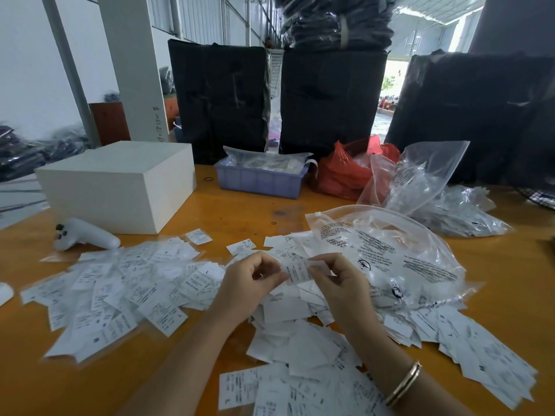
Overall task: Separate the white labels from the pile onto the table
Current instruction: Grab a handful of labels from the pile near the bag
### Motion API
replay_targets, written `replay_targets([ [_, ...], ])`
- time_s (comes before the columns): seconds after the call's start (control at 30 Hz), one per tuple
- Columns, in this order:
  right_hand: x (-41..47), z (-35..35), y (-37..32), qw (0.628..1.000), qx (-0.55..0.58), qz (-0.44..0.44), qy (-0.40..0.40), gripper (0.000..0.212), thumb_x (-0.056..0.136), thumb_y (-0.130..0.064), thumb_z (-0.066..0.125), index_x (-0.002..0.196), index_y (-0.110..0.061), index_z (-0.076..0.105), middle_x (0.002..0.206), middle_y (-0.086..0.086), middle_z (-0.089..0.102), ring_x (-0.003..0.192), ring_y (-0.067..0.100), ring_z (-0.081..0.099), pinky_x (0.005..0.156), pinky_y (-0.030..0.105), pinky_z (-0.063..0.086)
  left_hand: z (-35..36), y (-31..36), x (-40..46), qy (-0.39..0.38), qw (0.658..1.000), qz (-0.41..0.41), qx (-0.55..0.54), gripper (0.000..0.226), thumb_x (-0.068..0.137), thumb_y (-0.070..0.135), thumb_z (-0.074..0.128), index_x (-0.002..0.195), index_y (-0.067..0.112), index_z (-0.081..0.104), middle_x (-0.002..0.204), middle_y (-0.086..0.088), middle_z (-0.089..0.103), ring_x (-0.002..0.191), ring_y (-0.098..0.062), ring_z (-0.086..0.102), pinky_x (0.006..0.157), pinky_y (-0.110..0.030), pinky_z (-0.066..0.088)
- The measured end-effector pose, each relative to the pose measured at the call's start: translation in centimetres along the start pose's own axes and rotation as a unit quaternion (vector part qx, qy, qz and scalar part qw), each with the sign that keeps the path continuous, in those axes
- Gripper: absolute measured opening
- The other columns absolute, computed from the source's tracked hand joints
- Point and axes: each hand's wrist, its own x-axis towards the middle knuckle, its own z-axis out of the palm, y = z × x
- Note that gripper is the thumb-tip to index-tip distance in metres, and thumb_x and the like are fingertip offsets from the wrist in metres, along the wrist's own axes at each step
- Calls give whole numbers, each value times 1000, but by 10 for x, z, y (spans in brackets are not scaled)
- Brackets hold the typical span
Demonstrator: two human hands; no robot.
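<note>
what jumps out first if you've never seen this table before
White labels spread in heaps across the orange table, thickest at left and front. At centre the left hand and right hand pinch one label between them, beside a clear printed bag. Behind stands a white box.

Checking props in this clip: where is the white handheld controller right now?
In the head view, the white controller lies on the table's left side, just in front of the white box and behind the left spread of labels.

Both hands (295, 273) on one white label (298, 272) — above the pile (300, 334).
</note>
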Motion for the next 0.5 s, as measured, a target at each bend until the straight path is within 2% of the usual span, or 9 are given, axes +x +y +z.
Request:
replay_targets([
  [0.2,0,2,-1,999,-15,-13,-25,24,88,-12,63,81,-36,65,64,-6,65,42,3,35,43,23,30,0,0,0,-17,1000,-12,-5,8,78,38,71,80,36,64,80,20,67,75,0,63,66,-13,52],
  [0.27,-2,4,0,998,-37,-23,-51,23,88,-16,64,85,-39,65,63,-3,65,40,3,36,41,18,28,1,3,-2,-45,999,-16,-20,17,73,50,67,81,35,66,79,16,69,74,-3,64,67,-14,53],
  [0.3,-2,6,0,997,-41,-22,-62,22,89,-19,64,90,-41,64,64,-7,65,40,3,38,41,16,29,1,4,-2,-53,998,-18,-23,20,72,53,65,81,35,66,79,16,69,74,-3,65,67,-14,52],
  [0.4,-1,6,0,1000,-8,2,-26,28,90,-21,62,108,-41,57,79,-13,66,46,4,43,43,17,35,1,5,-1,-39,998,-30,-42,10,80,41,66,83,32,67,80,17,70,75,0,65,65,-10,49],
  [0.47,1,2,0,1000,-10,-3,6,23,90,-18,62,102,-37,61,82,-17,68,43,3,41,42,14,32,0,4,1,-18,997,-44,-55,0,84,30,68,84,30,68,82,20,70,77,2,65,64,-8,48],
  [0.5,1,0,0,999,-28,-12,9,21,89,-17,63,95,-37,62,81,-21,68,42,5,42,42,12,32,-1,3,1,-12,998,-43,-52,3,85,27,68,84,30,67,82,22,69,78,3,65,64,-8,48],
])
